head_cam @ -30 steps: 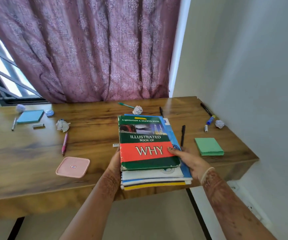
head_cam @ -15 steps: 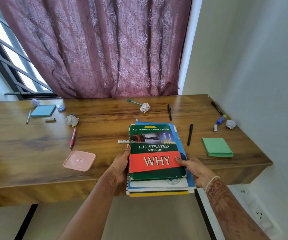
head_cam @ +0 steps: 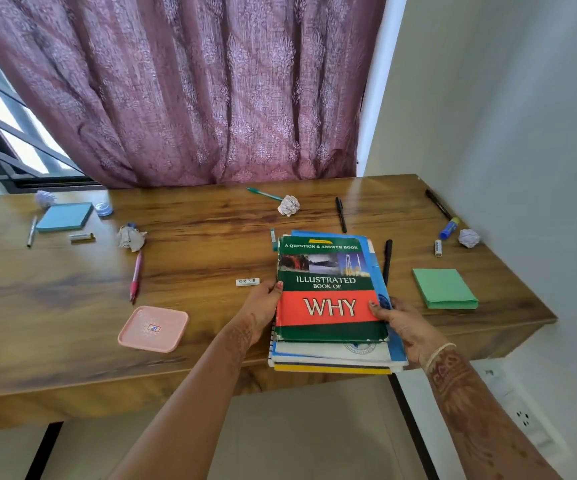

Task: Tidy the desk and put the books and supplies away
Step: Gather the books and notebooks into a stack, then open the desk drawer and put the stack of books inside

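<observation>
The wooden desk (head_cam: 210, 258) spanned the middle of the frame. Just right of centre, over its near edge, I saw the stack of books (head_cam: 328, 271). Its long axis ran from the frame's bottom toward the curtain. I could not tell whether it rested or hung clear. The left hand (head_cam: 261, 313) gripped its left side, thumb curled on the cover, and the right hand (head_cam: 408, 327) gripped the right likewise. Both were equally near, so I judged a two-handed carry. A black pen (head_cam: 387, 261) lay just right.
</observation>
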